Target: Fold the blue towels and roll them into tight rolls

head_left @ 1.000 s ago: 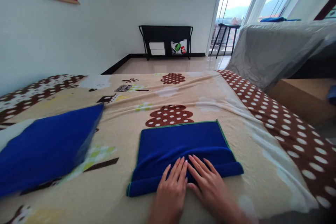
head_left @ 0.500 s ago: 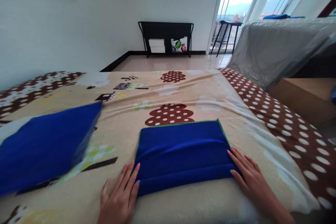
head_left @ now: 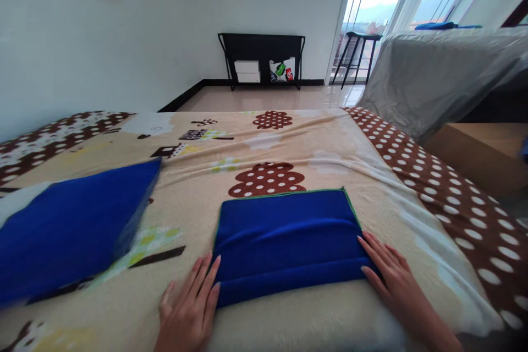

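Note:
A blue cloth (head_left: 289, 236) with green edging lies on the patterned blanket (head_left: 313, 319), with a folded strip along its near edge. My left hand (head_left: 190, 302) rests flat at the cloth's lower left corner, fingertips touching its edge. At the right edge, the fingertips of my right hand (head_left: 391, 278) touch the cloth, fingers stretched out. Neither hand grips anything. Farther left, a second blue cloth (head_left: 82, 220) is spread on the blanket.
Brown borders with white dots run along the blanket's sides. Beyond the bed stand a black rack (head_left: 260, 47) with white boxes and a black stool (head_left: 358, 52) by the window. A plastic-covered piece of furniture (head_left: 445, 71) and a cardboard box (head_left: 478, 154) are at the right.
Almost nothing differs. Both hands keep their places at the cloth's edges, and the view has shifted very slightly.

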A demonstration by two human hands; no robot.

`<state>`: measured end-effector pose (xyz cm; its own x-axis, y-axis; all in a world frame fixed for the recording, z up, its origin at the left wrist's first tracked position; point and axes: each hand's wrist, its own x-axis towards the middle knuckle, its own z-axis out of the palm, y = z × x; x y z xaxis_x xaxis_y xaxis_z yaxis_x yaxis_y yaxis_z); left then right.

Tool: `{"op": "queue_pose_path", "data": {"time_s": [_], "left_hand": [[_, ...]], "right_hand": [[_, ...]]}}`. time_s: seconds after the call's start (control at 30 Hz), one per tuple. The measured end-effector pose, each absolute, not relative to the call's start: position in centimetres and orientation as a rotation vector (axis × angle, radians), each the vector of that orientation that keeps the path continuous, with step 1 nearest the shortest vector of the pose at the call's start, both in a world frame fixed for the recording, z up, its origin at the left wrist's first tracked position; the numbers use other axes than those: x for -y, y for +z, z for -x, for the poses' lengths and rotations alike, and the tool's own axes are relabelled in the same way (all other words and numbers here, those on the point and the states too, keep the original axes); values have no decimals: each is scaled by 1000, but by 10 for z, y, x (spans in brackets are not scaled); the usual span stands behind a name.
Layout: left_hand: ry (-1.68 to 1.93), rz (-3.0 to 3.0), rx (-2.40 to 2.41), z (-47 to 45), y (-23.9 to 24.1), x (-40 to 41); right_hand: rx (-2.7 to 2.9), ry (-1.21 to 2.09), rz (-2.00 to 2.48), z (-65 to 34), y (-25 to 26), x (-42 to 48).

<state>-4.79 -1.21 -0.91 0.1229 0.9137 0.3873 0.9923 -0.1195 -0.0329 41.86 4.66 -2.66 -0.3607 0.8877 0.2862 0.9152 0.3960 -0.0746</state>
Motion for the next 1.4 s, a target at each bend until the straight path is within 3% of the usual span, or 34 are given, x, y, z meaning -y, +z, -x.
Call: {"op": "queue_pose_path", "data": {"time_s": [0.3,0.47,0.6,1.03,1.4], "left_hand": [[-491,2067,1851,42,-4,9],[-670,2072,1523,49,14,20],[-546,2295,1366,52,22,29],[-683,2191,1530,47,7,-4],[-636,2236,1584,53,9,15]], "right_hand": [[2338,-167,1548,-415,-22,-46],[2227,-206,1338,-420,-9,-30],[2280,-151,1249,-430,-12,-22],[2160,-110,1331,-411,-17,-52],[2218,23,1394,-410,-3,-32]]}}
